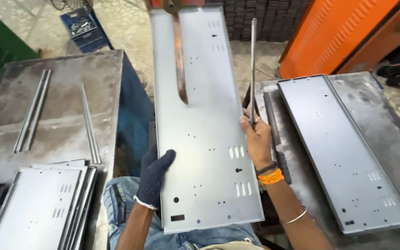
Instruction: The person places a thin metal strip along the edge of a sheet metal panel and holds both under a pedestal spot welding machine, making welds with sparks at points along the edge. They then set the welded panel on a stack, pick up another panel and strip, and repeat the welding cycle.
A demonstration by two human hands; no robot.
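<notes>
Head view showed a long perforated sheet-metal panel lying centre over the lap; gloved left hand gripped its near-left edge, bare right hand pinched a thin metal strip; panel likely stiff, light, sharp-edged.

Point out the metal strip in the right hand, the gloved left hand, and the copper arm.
metal strip (253,69), head view, mid-length.
left hand (153,178), head view, glove back.
copper arm (179,60), head view, mid-shaft.
</notes>
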